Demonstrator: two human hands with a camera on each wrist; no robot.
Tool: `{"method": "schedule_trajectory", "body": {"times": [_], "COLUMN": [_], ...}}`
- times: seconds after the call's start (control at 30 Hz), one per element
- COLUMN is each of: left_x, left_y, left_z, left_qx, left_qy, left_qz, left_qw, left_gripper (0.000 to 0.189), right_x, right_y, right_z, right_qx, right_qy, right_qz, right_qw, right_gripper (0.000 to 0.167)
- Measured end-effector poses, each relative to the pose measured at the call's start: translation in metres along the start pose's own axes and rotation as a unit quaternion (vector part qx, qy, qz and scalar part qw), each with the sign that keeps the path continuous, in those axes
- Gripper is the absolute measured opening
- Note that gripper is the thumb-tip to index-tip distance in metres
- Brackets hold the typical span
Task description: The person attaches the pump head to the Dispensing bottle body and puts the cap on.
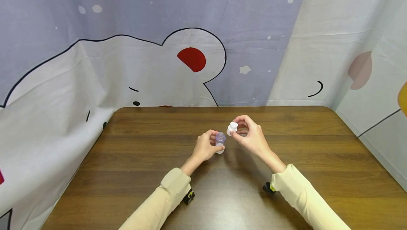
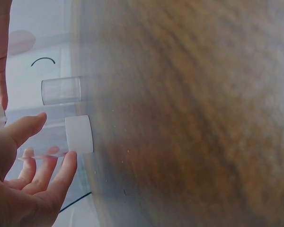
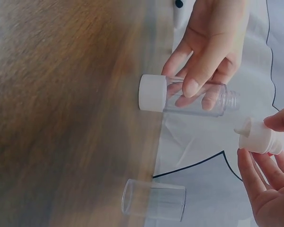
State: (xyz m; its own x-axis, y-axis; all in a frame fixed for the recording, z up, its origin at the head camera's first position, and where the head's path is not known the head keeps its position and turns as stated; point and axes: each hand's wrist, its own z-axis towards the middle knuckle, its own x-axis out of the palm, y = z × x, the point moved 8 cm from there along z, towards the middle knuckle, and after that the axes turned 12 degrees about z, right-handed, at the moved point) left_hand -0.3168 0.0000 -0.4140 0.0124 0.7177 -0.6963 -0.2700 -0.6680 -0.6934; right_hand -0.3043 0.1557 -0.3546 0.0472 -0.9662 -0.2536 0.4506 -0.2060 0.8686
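Note:
A small clear bottle (image 1: 220, 138) with a white base (image 3: 152, 93) stands upright on the table, its threaded neck (image 3: 232, 100) uncovered. My left hand (image 1: 204, 147) holds it, thumb on one side and fingers on the other. Just right of and above the neck, my right hand (image 1: 253, 139) pinches a white pump top (image 1: 232, 128) between thumb and fingers. A short nozzle-like stem (image 3: 243, 130) on the pump top points toward the bottle, apart from the neck. The left hand (image 2: 31, 182) also shows in the left wrist view, beside the white base (image 2: 79, 134).
A clear cylindrical cover (image 3: 165, 200) stands on the wooden table (image 1: 133, 173), near the bottle on the right hand's side. From the head it seems hidden by the right hand. A patterned cloth (image 1: 248, 46) hangs behind the table's far edge.

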Motion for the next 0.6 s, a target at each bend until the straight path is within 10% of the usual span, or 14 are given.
{"method": "schedule_trajectory", "body": {"times": [0.6], "left_x": [0.0], "left_y": [-0.001], "left_z": [0.0], "left_qx": [-0.004], "left_qy": [0.005], "left_qz": [-0.001], "left_qw": [1.0], "left_gripper": [0.048], "right_x": [0.013], "right_y": [0.041], "right_z": [-0.002], "right_qx": [-0.002], "right_qy": [0.014], "right_qz": [0.013], "right_qw": [0.9998], "right_gripper": [0.033]}}
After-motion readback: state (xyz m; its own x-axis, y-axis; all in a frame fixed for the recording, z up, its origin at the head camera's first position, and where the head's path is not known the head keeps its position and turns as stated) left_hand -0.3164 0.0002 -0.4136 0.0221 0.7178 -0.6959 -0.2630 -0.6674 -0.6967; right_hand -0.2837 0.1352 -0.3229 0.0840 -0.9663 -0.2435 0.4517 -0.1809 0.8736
